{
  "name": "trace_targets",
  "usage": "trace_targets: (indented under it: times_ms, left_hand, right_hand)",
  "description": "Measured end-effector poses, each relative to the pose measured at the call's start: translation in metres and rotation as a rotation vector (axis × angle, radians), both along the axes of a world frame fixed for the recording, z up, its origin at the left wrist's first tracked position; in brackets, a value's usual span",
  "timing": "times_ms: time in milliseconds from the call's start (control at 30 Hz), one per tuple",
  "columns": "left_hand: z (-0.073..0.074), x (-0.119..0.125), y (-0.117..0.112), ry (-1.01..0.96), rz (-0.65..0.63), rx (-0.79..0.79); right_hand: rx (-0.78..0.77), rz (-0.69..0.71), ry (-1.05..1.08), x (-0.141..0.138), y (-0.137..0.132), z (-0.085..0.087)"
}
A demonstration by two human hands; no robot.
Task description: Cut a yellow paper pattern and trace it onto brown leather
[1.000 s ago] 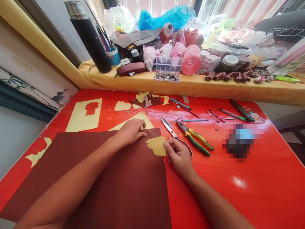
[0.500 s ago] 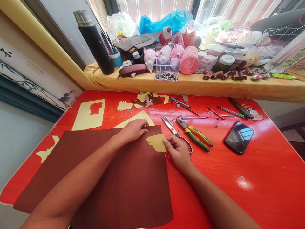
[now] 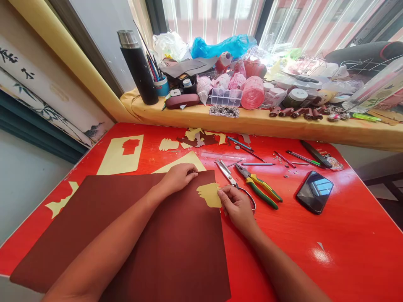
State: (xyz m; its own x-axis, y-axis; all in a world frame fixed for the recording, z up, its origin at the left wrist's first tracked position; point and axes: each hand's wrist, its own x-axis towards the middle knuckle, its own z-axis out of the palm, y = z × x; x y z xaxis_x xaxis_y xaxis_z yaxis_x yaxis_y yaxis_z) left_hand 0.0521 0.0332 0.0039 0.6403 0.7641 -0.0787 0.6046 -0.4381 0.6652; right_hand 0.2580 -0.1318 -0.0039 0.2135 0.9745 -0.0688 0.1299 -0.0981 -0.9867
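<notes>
A large dark brown sheet (image 3: 182,247), perhaps leather or card, covers the front left of the table. On its far right corner lies a yellow paper cutout (image 3: 210,195) with a jagged left side. My right hand (image 3: 235,205) pinches the cutout's right edge between thumb and fingers, just past the sheet's side. At the sheet's far edge, my left hand (image 3: 179,178) has its fingers curled and closed on the border. Scissors (image 3: 231,178) lie partly behind my right hand, beside green and yellow pliers (image 3: 258,186).
The red table (image 3: 346,260) also carries a phone (image 3: 315,192), pens and a clear ruler (image 3: 220,157). Yellow paper with a cut-out hole (image 3: 108,157) lies far left, near a scrap pile (image 3: 201,137). A crowded sill (image 3: 189,117) with a black flask (image 3: 138,69) runs along the back.
The view has tilted up slightly, so things sit lower in it. Both hands keep nearly the same places on the sheet and cutout.
</notes>
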Motion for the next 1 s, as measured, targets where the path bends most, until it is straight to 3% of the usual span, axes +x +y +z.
trace_targets:
  times_ms: [267, 567, 733, 1000]
  left_hand:
    - [-0.014, 0.000, 0.000, -0.058, -0.001, 0.057]
    - [-0.006, -0.002, 0.003, 0.046, -0.129, 0.100]
    - [0.016, -0.019, 0.002, 0.026, -0.088, 0.035]
    - [0.072, -0.060, -0.017, -0.006, 0.146, 0.029]
  right_hand:
    - [-0.020, -0.004, -0.033, -0.001, 0.000, -0.003]
    - [-0.023, -0.054, 0.027, -0.006, 0.001, 0.000]
    - [-0.035, -0.089, 0.141, -0.003, 0.003, 0.003]
    - [-0.090, -0.088, 0.401, -0.001, -0.006, 0.008]
